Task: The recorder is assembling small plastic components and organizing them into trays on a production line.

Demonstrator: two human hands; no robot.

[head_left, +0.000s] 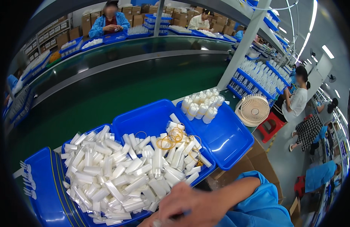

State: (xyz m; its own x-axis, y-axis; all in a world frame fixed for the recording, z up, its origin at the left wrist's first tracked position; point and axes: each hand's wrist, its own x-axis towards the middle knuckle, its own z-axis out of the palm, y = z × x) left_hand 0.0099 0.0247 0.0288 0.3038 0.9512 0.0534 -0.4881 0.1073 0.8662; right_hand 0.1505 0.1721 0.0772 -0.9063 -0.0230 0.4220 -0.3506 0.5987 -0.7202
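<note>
My right hand (192, 204) is at the lower edge, in front of the heaped tray, blurred, with its fingers curled in. Whatever it holds is hidden. Just below it, a sliver of my left hand (147, 221) shows at the frame's bottom; its fingers are out of sight. A small whitish piece (157, 223) lies between the two hands. Beyond them, a blue tray (135, 115) holds a heap of short white pieces in clear sleeves (114, 174). Yellow rubber bands (171, 139) rest on the heap's right part.
Upright bundles of white pieces (199, 104) stand in a blue tray (228, 151) on the right. A fan (253, 109) is beyond it. White plastic forks (28, 179) lie on a left tray (46, 196). A cardboard box (258, 159) is below right. A green belt (107, 90) runs behind; co-workers sit across it.
</note>
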